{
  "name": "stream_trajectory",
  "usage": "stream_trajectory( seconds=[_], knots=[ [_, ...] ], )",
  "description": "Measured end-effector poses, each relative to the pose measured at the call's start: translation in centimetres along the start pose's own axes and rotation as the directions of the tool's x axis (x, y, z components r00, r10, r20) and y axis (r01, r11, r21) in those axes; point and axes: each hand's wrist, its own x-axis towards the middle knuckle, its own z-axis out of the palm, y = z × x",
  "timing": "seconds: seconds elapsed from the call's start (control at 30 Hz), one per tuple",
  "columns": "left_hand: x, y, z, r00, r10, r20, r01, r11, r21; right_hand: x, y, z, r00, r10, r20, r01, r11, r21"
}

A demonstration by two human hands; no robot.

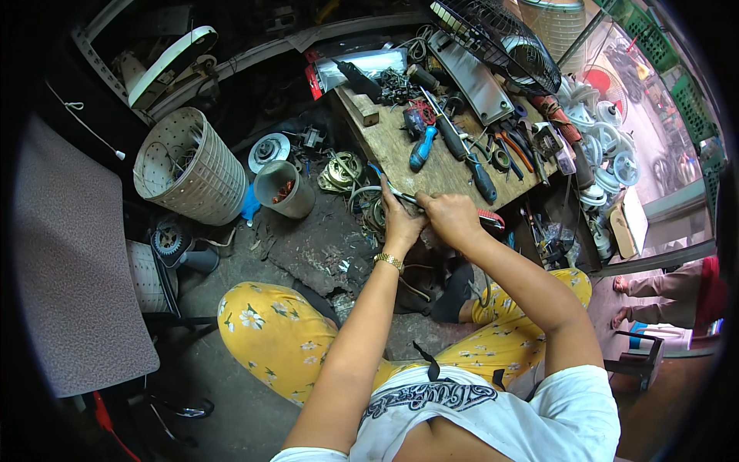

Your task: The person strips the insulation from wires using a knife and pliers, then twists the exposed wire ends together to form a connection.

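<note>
My left hand [402, 225] is closed around a thin cable, its fingers pointing away from me. A blue end [375, 168] sticks out past its fingertips. A grey cord [356, 199] loops down beside that hand. My right hand [450, 219] is closed in a fist against the left, at the near edge of the wooden bench [391, 146]. A red and black handle [491, 220] shows beyond the right fist; the rest of this tool is hidden by the fingers. On the bench in front lie a blue screwdriver [423, 149] and a dark-handled screwdriver [481, 179].
A grey cup [286, 202] with copper-coloured bits and a perforated white basket [192, 165] stand left. Metal motor parts [341, 171] lie near my left hand. Pliers [514, 152] and a fan grille [504, 46] occupy the bench. Another person's legs [662, 292] show at right.
</note>
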Motion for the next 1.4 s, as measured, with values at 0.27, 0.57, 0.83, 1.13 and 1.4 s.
stream_trajectory(
  seconds=[0.27,0.57,0.83,1.13,1.4],
  knots=[
    [-0.1,0.7,-0.3,1.0,-0.011,0.009,0.011,1.0,-0.015,-1.0,0.7,-0.3,1.0,0.012,0.013,-0.012,1.0,0.019],
    [-0.2,2.0,-0.6,0.994,-0.11,0.018,0.11,0.994,0.016,-1.5,0.9,-0.4,1.0,0.001,0.007,-0.001,1.0,-0.015],
    [-1.2,5.0,0.0,0.931,-0.343,-0.123,0.359,0.804,0.473,-1.7,1.6,-0.3,0.999,0.03,0.035,-0.028,0.999,-0.047],
    [-3.6,4.3,1.4,0.994,-0.02,-0.11,0.068,0.889,0.453,-0.9,1.1,-0.4,0.999,-0.028,-0.045,0.027,0.999,-0.032],
    [-2.3,5.0,1.1,0.996,-0.08,-0.034,0.084,0.782,0.617,0.7,2.4,1.1,0.999,-0.034,-0.025,0.034,0.999,-0.004]
  ],
)
